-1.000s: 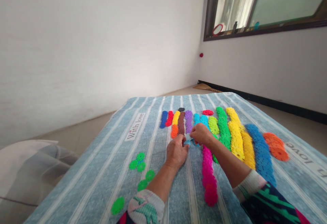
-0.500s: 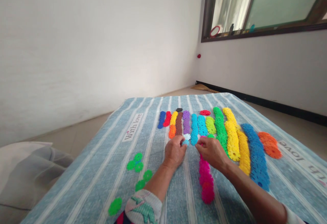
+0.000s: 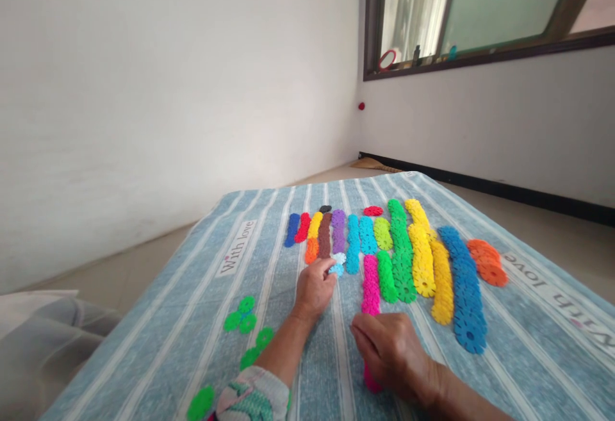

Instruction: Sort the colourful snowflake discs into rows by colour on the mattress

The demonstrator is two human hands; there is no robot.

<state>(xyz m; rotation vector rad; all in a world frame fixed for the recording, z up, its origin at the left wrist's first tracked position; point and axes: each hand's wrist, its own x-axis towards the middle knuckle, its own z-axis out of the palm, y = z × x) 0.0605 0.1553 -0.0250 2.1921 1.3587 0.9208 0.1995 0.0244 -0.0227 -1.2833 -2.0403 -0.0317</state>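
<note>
Rows of overlapping toothed plastic discs lie on the striped cloth. My left hand [image 3: 314, 288] is closed, its fingertips pinching the edge of a light blue disc [image 3: 337, 271] beside a white disc [image 3: 339, 258]. Over the pink row [image 3: 370, 283] hangs my right hand [image 3: 391, 350], its fingers curled together; whatever they hold, if anything, is hidden. Part of that row disappears behind the hand. Just right of the pink row are a short green row [image 3: 387, 277] and a long green row [image 3: 401, 254]. Purple [image 3: 338, 232] and brown [image 3: 325, 235] rows lie beyond my left hand.
Joined green discs [image 3: 241, 314] and a single green disc [image 3: 200, 403] lie at the left. Yellow [image 3: 421, 261], blue [image 3: 464, 293] and orange [image 3: 487, 262] rows stretch to the right. A wall and a window [image 3: 500, 8] stand behind the cloth-covered surface [image 3: 182, 305].
My right hand has moved down toward me, from the top of the pink row to its lower part, uncovering the short green row. My left hand stays at the light blue disc. The view has turned slightly right.
</note>
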